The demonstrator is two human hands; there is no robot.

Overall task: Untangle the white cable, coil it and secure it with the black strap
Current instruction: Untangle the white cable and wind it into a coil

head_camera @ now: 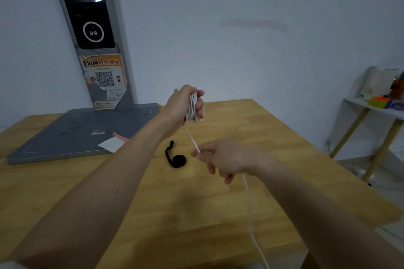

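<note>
My left hand (184,105) is raised above the wooden table (251,137) and grips several loops of the white cable (192,105) wound around its fingers. One strand runs down from that bundle to my right hand (220,158), which pinches it between thumb and fingers. Below my right hand the loose cable hangs down past the table's near edge and out of view. The black strap (176,158), partly rolled with one end sticking out, lies on the table between my two forearms, touched by neither hand.
A grey stand with a flat base (83,135) and a tall post carrying a dark screen and a poster occupies the table's back left. A white paper slip (111,144) lies on the base. A white shelf (376,108) with small items stands at the right.
</note>
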